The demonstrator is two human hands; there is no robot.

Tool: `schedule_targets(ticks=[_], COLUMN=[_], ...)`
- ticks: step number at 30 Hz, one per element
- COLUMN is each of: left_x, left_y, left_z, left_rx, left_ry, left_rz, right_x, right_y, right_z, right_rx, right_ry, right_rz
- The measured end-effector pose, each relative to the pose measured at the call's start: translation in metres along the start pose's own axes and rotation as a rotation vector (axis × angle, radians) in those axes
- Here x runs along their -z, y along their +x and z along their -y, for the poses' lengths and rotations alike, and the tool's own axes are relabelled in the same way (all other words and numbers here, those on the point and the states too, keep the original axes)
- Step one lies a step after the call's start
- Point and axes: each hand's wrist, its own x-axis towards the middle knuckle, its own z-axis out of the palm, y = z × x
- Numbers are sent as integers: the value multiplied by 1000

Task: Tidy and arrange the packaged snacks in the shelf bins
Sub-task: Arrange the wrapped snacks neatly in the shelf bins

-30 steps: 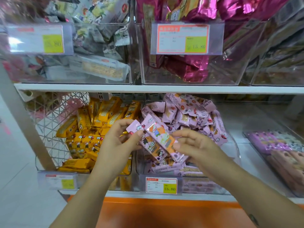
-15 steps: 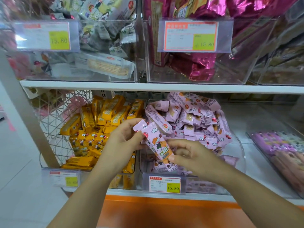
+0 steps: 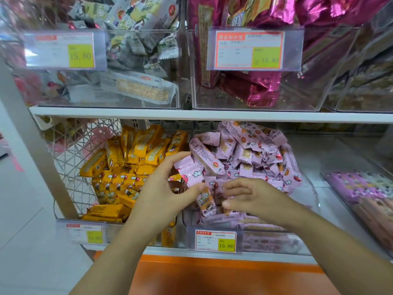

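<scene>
Likely light, crinkly and slippery, the pink snack pack (image 3: 191, 173) hangs over its bin (image 3: 315, 196), pinched by the left hand (image 3: 168, 188); best gripped mid-body. The right hand (image 3: 251, 196) curls beside it, hold unclear.

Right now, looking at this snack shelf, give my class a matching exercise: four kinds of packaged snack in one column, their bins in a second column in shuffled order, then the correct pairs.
Column one
1. yellow packs
2. pink packs
3. magenta foil bags
4. pale grey packs

Column two
a. upper right bin
b. lower middle bin
c. upper left bin
d. lower left bin

Pairs: 1-d, 2-b, 3-a, 4-c
</scene>
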Motion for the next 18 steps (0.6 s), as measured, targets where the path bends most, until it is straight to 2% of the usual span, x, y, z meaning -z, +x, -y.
schedule_targets(ticks=[3,6,18], left_x=[5,4,2], left_y=[0,-2,-7], left_z=[1,0,3], left_rx=[-4,-10,-43], left_ry=[69,135,330], left_rz=[-25,-3,44], right_x=[4,-6,-11], right_y=[0,0,8], right_z=[-11,-15,-20], right_rx=[-108,-139,-220], right_ry=[-350,-541,-532], right_rz=[-40,-32,47])
